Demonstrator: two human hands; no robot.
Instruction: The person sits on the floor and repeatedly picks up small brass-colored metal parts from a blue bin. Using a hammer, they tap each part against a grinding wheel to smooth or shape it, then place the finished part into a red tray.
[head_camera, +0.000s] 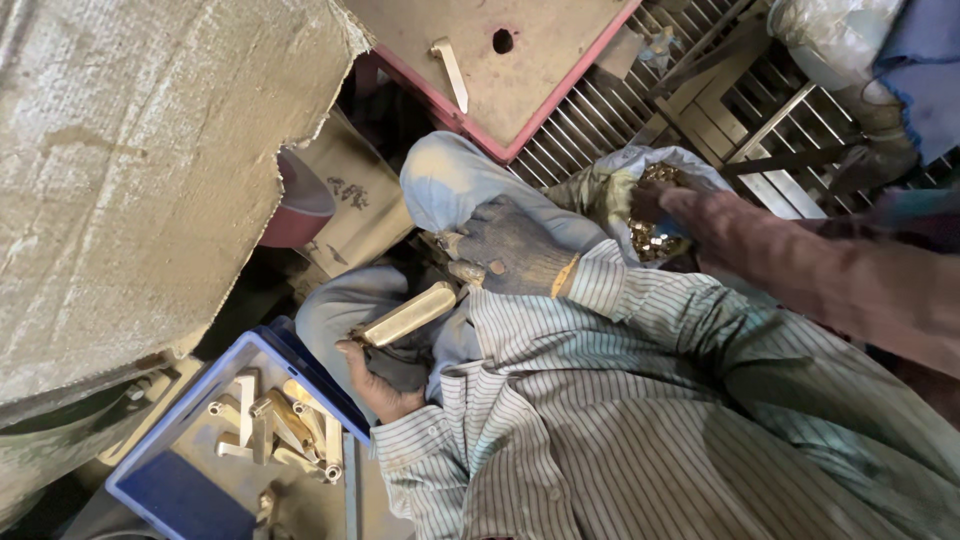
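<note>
Grating floor (600, 110) underfoot (dim workshop); blue tray (165, 470) holds brass pieces (285, 430).

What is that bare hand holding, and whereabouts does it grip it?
The left hand holds a brass bar by its lower end. The bar's upper end points toward the gloved right hand; whether that hand touches it cannot be told.

Dim; deep shadows centre; edges soft
</note>
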